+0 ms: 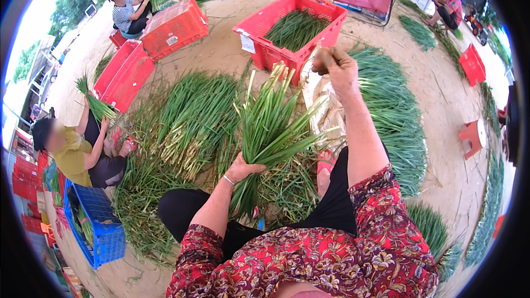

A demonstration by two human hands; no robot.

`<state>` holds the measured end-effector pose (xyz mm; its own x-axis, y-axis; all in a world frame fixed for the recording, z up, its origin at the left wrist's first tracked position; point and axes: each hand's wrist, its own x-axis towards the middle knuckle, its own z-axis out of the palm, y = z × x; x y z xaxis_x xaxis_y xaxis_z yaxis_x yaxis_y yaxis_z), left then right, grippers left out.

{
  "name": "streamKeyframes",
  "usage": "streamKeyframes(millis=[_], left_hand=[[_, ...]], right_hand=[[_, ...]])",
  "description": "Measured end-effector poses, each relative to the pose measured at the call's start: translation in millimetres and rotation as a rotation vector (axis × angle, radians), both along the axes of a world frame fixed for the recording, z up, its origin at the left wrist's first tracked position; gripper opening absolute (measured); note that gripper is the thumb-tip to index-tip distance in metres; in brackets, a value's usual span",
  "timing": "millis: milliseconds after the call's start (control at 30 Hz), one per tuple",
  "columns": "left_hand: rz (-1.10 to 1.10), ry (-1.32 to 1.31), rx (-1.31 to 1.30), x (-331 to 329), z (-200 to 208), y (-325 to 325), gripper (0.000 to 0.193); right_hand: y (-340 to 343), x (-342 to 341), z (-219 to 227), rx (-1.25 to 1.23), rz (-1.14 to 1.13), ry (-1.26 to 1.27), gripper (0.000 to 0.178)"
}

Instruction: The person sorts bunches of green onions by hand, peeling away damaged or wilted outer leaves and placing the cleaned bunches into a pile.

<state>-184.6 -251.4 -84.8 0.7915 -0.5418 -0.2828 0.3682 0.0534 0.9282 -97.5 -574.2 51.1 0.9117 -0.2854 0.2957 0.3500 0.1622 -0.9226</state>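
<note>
Sandy yard strewn with greens: our left hand (241,169) grips a green-onion bunch (269,127); right hand (335,65) raised far, fist pinched shut.

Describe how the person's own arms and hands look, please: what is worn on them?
Both arms carry short sleeves of red cloth with a flower pattern in cream and dark tones, ending near the elbows, so the forearms are bare. The left hand has a thin silver-coloured bangle at the wrist. The right hand wears no glove.

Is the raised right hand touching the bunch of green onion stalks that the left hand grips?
Apart. In the head view the right hand is lifted beside the bunch of green onion stalks, with ground showing between them; only the left hand clasps the bunch.
</note>
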Motion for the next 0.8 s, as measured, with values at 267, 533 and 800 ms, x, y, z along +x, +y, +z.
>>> streamKeyframes(millis=[267, 533, 800], left_hand=[[0.045, 0.073, -0.107, 3, 1, 0, 0.036], [-0.028, -0.083, 0.069, -3, -3, -2, 0.040], [-0.024, -0.195, 0.099, -2, -3, -5, 0.038]], right_hand=[[22, -4, -12, -0.065, 0.356, 0.174, 0.013], [42, -3, -17, -0.885, -0.170, 0.245, 0.024], [45, -13, -6, -1.011, -0.208, 0.258, 0.022]])
